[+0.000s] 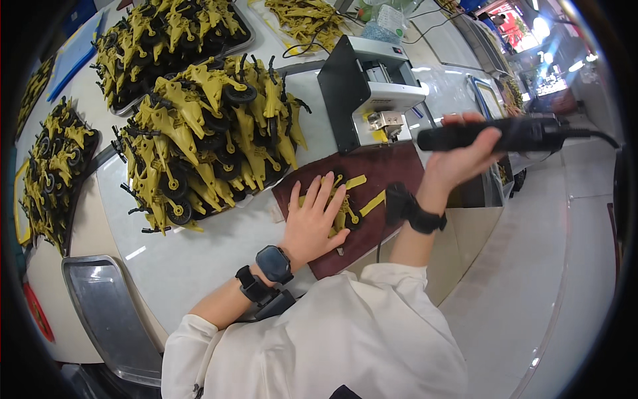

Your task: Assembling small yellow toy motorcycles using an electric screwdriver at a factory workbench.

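Note:
My left hand [311, 225] lies flat, fingers spread, on a small yellow toy motorbike [347, 214] with black wheels. The toy rests on a maroon mat [372, 169], largely covered by that palm. Two yellow strips [373, 203] stick out from it to the right on the mat. Raised at the right, my right hand [462, 156] is closed around a black corded electric screwdriver [495, 135]. Its cord leaves toward the right edge, and its blunt end points left; no bit can be made out.
A black and white screw feeder machine [372, 93] stands behind the mat. Piles of yellow toy motorbikes [206, 133] cover the left of the table, with more on a tray [242, 40] behind. A metal tray [109, 312] sits at lower left. Tiled floor [525, 299] runs along the right.

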`<state>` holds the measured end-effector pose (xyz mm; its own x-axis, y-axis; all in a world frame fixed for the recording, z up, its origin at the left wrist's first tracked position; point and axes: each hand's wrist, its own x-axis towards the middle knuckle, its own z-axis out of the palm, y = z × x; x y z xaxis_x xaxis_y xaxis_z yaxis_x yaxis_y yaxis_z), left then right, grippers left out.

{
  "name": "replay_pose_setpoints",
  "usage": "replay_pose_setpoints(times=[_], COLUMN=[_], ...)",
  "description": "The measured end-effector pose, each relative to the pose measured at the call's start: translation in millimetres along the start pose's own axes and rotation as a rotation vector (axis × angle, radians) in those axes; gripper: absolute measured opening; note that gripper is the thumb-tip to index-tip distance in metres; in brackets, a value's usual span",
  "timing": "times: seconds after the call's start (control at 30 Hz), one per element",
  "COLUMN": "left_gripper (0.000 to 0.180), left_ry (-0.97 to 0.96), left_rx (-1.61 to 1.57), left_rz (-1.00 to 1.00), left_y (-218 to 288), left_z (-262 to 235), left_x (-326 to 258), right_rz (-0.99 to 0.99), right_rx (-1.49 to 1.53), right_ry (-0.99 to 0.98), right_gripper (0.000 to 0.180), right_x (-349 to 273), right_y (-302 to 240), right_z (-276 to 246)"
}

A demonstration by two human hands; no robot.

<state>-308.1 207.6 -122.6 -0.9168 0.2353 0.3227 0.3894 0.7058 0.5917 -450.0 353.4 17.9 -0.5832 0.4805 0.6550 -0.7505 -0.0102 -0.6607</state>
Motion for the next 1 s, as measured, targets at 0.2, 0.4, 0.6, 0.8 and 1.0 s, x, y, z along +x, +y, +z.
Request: replay_pose_setpoints(times=[0.2,0.4,0.6,0.8,1.0], left_gripper=[0.078,0.078,0.068,0.066,0.068], left_ry=[-0.073,-0.083,-0.117,-0.121,-0.126], left_rx=[-0.001,0.000,-0.048,-0.055,-0.009], left_rz=[0.065,0.097,0.147,0.143,0.167], left_y=[-1,-5,-9,-5,-2], left_z=[-4,-8,-6,-4,-7], left_x=[-2,-2,-1,-4,-2], right_rz=[0.070,0.225,0.031,0.050,0.237], right_rx=[-0.063,-0.025,0.033,-0.119,-0.015], right_ry=[-0.182,-0.262,-0.233,-0.228,-0.321], right_gripper=[0.040,0.054,0.068,0.052,0.052], right_x=[1,-41,6,7,0], right_y=[37,29,14,41,27], right_z=[9,-33,-18,-1,-14])
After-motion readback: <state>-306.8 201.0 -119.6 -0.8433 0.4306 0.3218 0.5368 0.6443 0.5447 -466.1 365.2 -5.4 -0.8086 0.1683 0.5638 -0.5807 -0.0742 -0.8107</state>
